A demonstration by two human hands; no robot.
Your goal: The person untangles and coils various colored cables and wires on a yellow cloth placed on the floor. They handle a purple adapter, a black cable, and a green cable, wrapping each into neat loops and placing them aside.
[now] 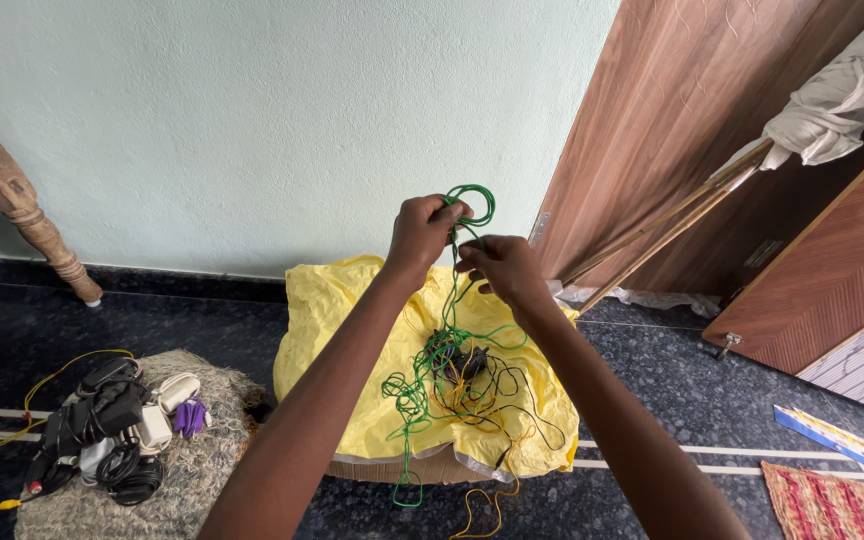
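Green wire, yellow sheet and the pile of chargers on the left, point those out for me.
green wire [472,192], head view, on the coiled loop held up by both hands
yellow sheet [327,320], head view, bare left part
pile of chargers [112,425], head view, black adapter in its middle

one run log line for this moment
left hand: grips green cord loops | right hand: pinches same cord | tangle on yellow sheet

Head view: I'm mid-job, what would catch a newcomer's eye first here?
The green cord, looped between the left hand and right hand at centre. It trails down into a tangle of wires on a yellow sheet. At lower left, a pile of chargers and cables lies on a woven mat.
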